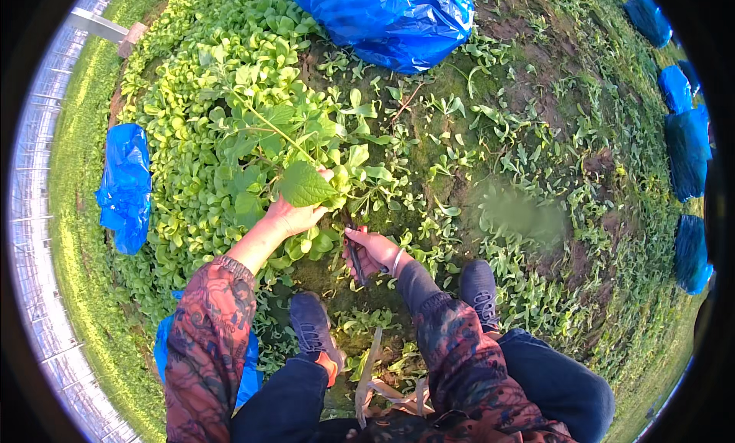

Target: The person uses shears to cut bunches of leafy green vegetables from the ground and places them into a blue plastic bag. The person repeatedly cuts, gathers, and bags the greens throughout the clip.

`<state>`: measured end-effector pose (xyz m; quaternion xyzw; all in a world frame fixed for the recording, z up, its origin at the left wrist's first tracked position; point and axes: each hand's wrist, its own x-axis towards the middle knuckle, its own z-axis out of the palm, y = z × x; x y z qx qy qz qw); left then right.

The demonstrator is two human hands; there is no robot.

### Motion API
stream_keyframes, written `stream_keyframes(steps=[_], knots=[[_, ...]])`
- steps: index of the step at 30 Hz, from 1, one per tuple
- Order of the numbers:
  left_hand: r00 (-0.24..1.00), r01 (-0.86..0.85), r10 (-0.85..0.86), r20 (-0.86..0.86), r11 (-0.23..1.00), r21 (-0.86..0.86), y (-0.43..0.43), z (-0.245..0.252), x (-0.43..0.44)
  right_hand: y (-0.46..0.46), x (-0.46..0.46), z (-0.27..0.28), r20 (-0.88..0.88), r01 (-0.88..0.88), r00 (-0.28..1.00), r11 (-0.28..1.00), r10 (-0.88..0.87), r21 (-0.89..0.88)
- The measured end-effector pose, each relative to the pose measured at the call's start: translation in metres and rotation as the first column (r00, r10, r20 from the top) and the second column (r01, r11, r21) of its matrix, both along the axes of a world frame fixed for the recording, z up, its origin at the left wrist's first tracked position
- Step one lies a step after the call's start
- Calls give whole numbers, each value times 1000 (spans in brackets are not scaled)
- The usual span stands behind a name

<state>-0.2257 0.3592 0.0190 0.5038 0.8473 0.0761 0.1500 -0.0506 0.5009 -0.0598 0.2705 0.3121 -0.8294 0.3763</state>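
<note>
My left hand [296,213] is closed around a leafy clump at the edge of the dense green bed. A tall-stemmed plant [275,127] with broad toothed leaves rises from that hand and leans up and to the left. One large leaf [306,184] covers part of my fingers. Just below and to the right, my right hand [370,250] grips a dark-handled tool [355,259]. Its tip points up toward the base of the clump, and foliage and shadow hide its exact kind. Rounded leafy greens [184,167] grow thickly to the left of my hands.
A large blue plastic bag [396,24] stands ahead. Other blue bags lie at left [125,187], beside my left leg [250,368] and along the right rim [686,153]. Cut leaves litter the soil [448,190] at right. My shoes [310,322] flank a low strapped object [396,394].
</note>
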Motion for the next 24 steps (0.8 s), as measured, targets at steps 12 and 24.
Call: stream_keyframes(steps=[12, 24], knots=[[808, -408, 449, 381, 893, -189, 4, 7, 14, 16, 16, -5, -9, 199, 980, 980, -199, 8], [918, -287, 319, 236, 945, -159, 66, -59, 8, 32, 0, -31, -4, 169, 984, 949, -176, -265]])
